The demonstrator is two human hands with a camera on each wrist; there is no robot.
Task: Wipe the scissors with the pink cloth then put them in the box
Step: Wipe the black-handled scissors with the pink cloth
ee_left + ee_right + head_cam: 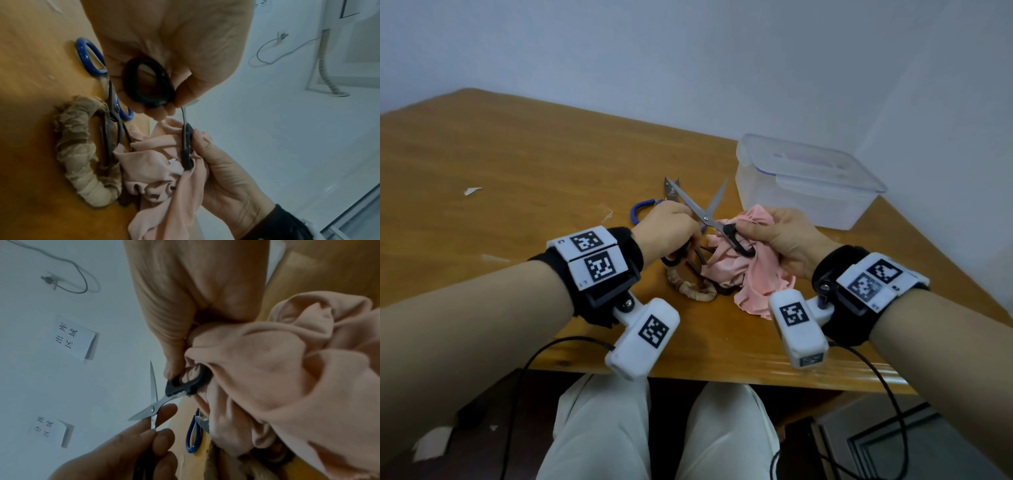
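Wiping looks like it's underway, nowhere near the box stage yet. The black-handled scissors are held up over the table with blades spread wide. The left hand has its fingers pinched on one blade near the pivot, with one black loop sitting against the palm. The right hand grips the other handle loop with the pink cloth bunched in the same fist, fingers curled tight round both. So I'd guess the handle is getting rubbed now, blades maybe next. The clear box sits just beyond the right hand and, as far as I can tell, its lid is on, so that would need opening first.

Hard to see: how much cloth actually touches metal, since the fist hides it. A second pair with blue handles lies mostly behind the left hand, and a beige scrunchie is half under the cloth. What's inside the box is just a blur.
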